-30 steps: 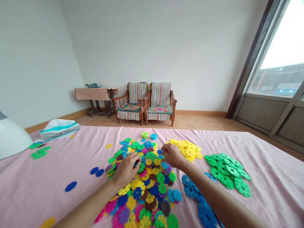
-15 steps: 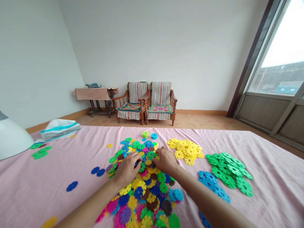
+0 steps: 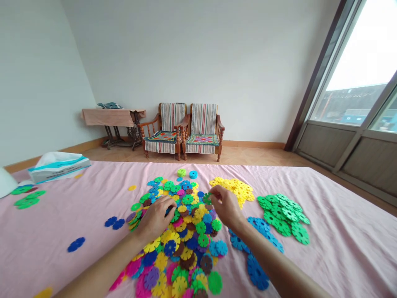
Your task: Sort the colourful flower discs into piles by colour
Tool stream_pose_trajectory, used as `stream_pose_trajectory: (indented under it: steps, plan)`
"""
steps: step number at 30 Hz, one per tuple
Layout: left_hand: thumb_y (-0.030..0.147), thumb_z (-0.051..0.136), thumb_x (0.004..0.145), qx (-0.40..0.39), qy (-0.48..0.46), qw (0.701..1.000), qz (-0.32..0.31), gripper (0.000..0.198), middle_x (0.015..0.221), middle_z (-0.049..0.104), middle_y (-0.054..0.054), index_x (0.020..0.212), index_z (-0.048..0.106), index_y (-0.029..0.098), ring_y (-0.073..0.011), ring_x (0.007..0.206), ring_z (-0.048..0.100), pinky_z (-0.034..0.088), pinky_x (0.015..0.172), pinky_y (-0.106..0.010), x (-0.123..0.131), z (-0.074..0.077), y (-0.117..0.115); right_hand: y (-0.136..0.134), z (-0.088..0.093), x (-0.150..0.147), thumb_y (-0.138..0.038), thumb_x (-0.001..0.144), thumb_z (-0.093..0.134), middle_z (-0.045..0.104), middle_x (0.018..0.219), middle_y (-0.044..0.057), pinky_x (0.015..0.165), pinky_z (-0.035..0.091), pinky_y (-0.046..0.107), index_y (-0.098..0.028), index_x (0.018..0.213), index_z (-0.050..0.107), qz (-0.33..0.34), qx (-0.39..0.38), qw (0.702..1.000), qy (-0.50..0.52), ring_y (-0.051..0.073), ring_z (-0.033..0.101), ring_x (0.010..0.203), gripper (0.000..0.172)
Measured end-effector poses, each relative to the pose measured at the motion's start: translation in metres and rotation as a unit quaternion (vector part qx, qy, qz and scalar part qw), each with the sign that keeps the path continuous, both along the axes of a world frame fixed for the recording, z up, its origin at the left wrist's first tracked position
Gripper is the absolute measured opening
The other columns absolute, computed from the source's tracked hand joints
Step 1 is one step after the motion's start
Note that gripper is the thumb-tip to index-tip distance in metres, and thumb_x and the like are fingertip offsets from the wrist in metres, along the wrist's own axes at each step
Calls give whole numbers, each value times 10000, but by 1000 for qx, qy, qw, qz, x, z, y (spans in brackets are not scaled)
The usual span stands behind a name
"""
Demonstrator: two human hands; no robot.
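Observation:
Notched plastic discs in mixed colours form a large pile (image 3: 186, 240) on the pink cloth. My left hand (image 3: 157, 216) rests on the pile's left side, fingers curled, and what lies under its fingertips is hidden. Above the pile's right edge, my right hand (image 3: 226, 205) pinches a green disc (image 3: 207, 198) between thumb and fingers. Beyond that hand lies a yellow disc pile (image 3: 235, 188). Farther right is a green disc pile (image 3: 283, 215), with blue discs (image 3: 258, 271) nearer me, partly behind my right forearm.
A tissue box (image 3: 58, 167) stands at the back left, near a few green discs (image 3: 29, 199). Dark blue discs (image 3: 76, 244) lie left of the pile. Two small disc stacks (image 3: 193, 174) stand behind it. Two wooden chairs (image 3: 203, 136) are beyond the cloth's far edge.
My right hand has lifted off the pile and moved right with a green disc. My left hand stays on the pile. The whole view has shifted, with things now farther left in the picture.

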State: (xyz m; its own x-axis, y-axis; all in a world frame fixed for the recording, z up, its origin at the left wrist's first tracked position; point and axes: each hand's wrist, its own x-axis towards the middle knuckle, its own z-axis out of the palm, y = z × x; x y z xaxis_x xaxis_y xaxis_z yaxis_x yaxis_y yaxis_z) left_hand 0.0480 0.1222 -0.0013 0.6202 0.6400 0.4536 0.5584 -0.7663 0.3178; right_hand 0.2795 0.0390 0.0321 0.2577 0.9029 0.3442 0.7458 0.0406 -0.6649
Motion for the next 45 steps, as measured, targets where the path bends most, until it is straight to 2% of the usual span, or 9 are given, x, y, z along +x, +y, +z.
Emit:
stream_pose_trajectory:
  steps: [6,9,12,15,18,23,31,38,45]
  plan:
    - [165,457,856,1,7,1000,1,130,796,594,-26,768,545,202,-193,815,580,433,734,-304,0,1,1,-22,5,102,-234,853,407,678,941,134,761,421,329,-165,920,676,-182,-4,981,-67,234,617,840,286]
    - [163,457,856,1,7,1000,-2,129,797,595,-26,769,543,201,-190,807,580,435,730,-301,0,0,1,-37,-1,145,-272,843,403,684,963,125,733,398,349,-191,930,692,-303,-60,945,-111,266,615,882,313]
    - [160,461,854,4,4,1000,-6,126,794,596,-24,772,546,205,-188,802,578,434,727,-298,0,0,1,-51,-4,168,-311,837,401,690,956,137,726,380,405,-225,924,707,-367,-114,915,-125,313,609,900,329]
    - [160,458,856,3,4,1000,-5,129,799,594,-24,773,546,206,-189,807,572,431,732,-303,0,-1,2,-58,-2,172,-303,848,388,664,1026,182,756,363,478,-217,942,706,-394,-88,902,-151,363,573,980,343]
    - [162,457,859,3,2,1000,-1,129,803,592,-26,776,547,203,-192,822,566,432,746,-311,0,-2,2,-50,2,156,-263,860,391,630,1093,177,803,373,465,-201,983,685,-360,-48,915,-174,342,557,1025,325]
    - [162,452,860,2,-5,1000,-2,133,810,597,-31,778,549,202,-192,833,562,440,758,-314,0,-3,1,-16,-1,88,-216,885,397,636,971,105,736,440,301,-183,940,673,-140,10,977,-158,200,623,818,283]
    - [145,458,848,-3,-8,1000,-4,133,813,600,-42,796,566,203,-197,839,557,442,751,-326,0,-2,-1,26,-8,-27,-210,876,499,656,991,77,840,420,266,-205,1068,674,107,-27,975,-193,190,587,972,260]
    - [136,456,845,1,-2,1000,-1,141,805,597,-45,784,567,198,-202,847,561,442,749,-328,-1,-2,-1,44,-10,-54,-296,851,576,655,1065,100,815,422,322,-199,1015,662,110,-71,949,-287,252,559,1020,209]
    - [134,453,853,1,4,1000,2,144,808,598,-38,782,558,202,-197,856,565,435,763,-315,0,0,-3,27,-12,-48,-129,884,431,670,985,66,778,410,302,-197,967,634,128,-50,937,-321,208,590,876,230]
